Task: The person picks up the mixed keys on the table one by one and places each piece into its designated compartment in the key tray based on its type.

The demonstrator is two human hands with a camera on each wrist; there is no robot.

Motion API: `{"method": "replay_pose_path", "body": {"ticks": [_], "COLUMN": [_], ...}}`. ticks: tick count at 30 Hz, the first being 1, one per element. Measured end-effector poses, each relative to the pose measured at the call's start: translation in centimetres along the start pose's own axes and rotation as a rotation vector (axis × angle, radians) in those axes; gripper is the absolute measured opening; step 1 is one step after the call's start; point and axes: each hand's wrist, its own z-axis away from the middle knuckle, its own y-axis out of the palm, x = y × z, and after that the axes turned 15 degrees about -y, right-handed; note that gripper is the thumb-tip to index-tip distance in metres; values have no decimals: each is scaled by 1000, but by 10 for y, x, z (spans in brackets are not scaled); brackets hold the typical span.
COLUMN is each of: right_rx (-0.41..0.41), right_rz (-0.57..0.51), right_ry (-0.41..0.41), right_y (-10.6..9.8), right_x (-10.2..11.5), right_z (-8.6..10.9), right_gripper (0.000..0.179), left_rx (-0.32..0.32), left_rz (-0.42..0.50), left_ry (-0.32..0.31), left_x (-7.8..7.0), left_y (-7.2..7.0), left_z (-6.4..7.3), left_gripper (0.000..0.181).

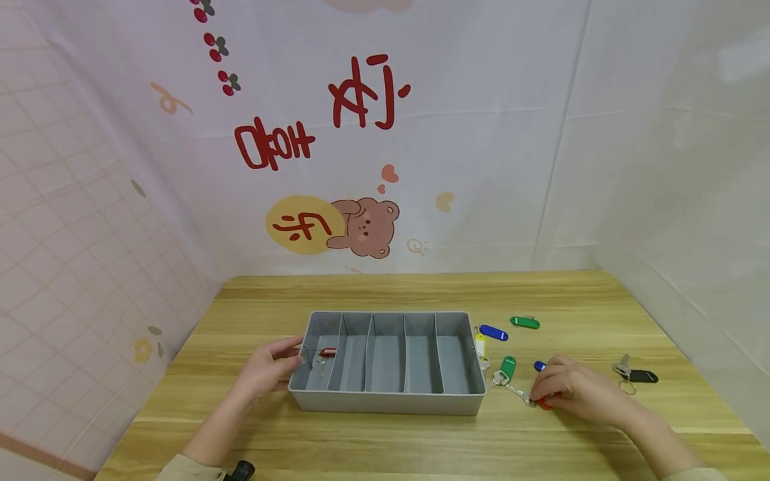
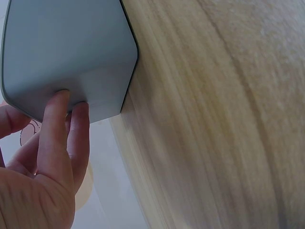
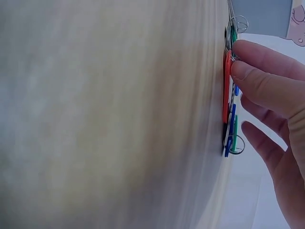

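Observation:
A grey tray [image 1: 388, 403] with several compartments sits on the table. My left hand [image 1: 265, 367] grips its left end, the thumb at the rim and fingers [image 2: 57, 124] against the outer wall in the left wrist view. Inside the leftmost compartment lies a red key tag [image 1: 328, 352] with a key [image 1: 321, 367]. To the right of the tray, my right hand [image 1: 580, 393] pinches the ring end of an orange-red key tag [image 3: 226, 90] between thumb and index finger. That tag is low over the table, its key [image 1: 521, 395] pointing toward the tray.
Beside the tray lie a blue tag [image 1: 494, 332], a yellow tag [image 1: 480, 345] and a green tag [image 1: 508, 367]. Another green tag [image 1: 525, 323] is farther back. A blue tag [image 1: 539, 366] shows partly behind my right hand. At the far right is a black tag [image 1: 644, 377] with a key.

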Motion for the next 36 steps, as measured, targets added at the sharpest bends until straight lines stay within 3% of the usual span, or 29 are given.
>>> {"method": "replay_pose_path", "body": {"ticks": [13, 22, 29, 36], "right_rx": [-36, -24, -2, 28], "right_rz": [8, 6, 26, 10], "right_ry": [-46, -14, 38, 195], "right_y": [2, 2, 3, 2], "right_x": [-3, -3, -1, 5], "right_z": [-1, -2, -3, -3], "right_gripper": [42, 38, 33, 21], "left_rx": [1, -6, -7, -10], "left_rz": [-2, -1, 5, 14], "left_ry": [1, -2, -4, 0], "left_x": [2, 2, 3, 2], "left_y": [0, 1, 1, 2], "left_z": [-1, -1, -1, 1], "left_gripper": [53, 53, 53, 53]}}
